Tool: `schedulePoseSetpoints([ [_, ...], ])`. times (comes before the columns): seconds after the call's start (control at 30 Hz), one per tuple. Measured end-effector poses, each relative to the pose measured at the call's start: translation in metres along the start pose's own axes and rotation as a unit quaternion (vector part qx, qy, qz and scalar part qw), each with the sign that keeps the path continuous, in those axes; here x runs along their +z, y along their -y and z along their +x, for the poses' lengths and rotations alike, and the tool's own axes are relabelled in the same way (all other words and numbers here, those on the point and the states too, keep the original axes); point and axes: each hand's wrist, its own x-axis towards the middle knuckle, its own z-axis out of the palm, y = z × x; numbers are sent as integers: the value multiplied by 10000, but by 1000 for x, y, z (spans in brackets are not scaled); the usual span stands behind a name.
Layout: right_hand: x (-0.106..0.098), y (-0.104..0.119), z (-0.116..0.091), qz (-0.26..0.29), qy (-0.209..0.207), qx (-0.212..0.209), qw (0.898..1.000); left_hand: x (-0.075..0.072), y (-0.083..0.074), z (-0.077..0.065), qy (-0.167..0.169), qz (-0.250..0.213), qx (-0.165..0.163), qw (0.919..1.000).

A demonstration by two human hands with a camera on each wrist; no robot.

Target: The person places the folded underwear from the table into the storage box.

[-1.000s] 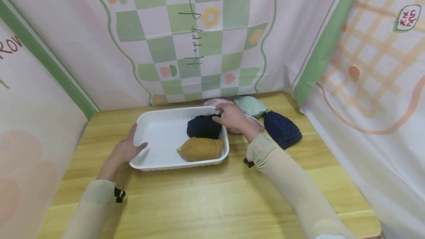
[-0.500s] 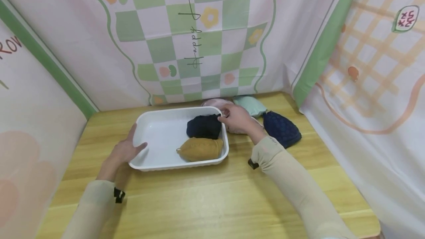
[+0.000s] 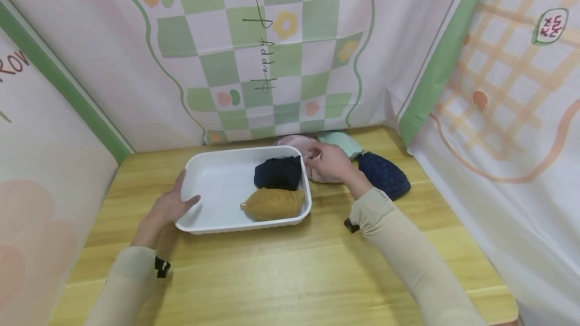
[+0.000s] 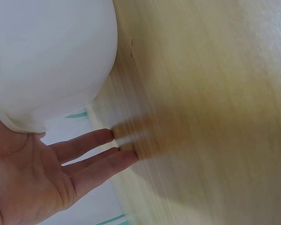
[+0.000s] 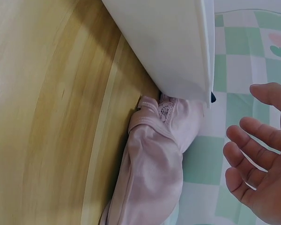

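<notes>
The white tray (image 3: 216, 185) holds a folded mustard bra (image 3: 274, 204) and a folded black garment (image 3: 277, 172) at its right end. My left hand (image 3: 168, 207) rests at the tray's left end, thumb over the rim. In the left wrist view the fingers (image 4: 105, 166) reach out straight beside the outer wall, their tips at the tabletop. My right hand (image 3: 334, 161) is just off the tray's right rim, over a folded pink satin bra (image 5: 152, 164) with lace trim. Its fingers (image 5: 253, 140) are loosely bent with nothing in them.
Behind and right of the right hand lie a mint-green folded piece (image 3: 341, 142) and a navy patterned one (image 3: 384, 175). The wooden table (image 3: 272, 275) meets a patterned curtain (image 3: 285, 64) at its back edge, with cloth walls at both sides.
My right hand has drawn back to the right from the black garment and the tray's rim, to over the pink bra. The left hand and the tray have stayed put.
</notes>
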Motion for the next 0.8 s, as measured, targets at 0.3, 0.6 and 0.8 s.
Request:
schedulePoseSetpoints([
  [0.3, -5, -13, -7, -19, -124, -35, 9999, -2, 0, 0, 13, -11, -22, 10000],
  [0.6, -12, -26, -16, -65, -121, 261, 9996, -1, -1, 0, 2, 7, 35, 10000],
  [0.8, -15, -36, -19, -57, -182, 339, 9992, -2, -1, -1, 1, 13, 70, 10000],
])
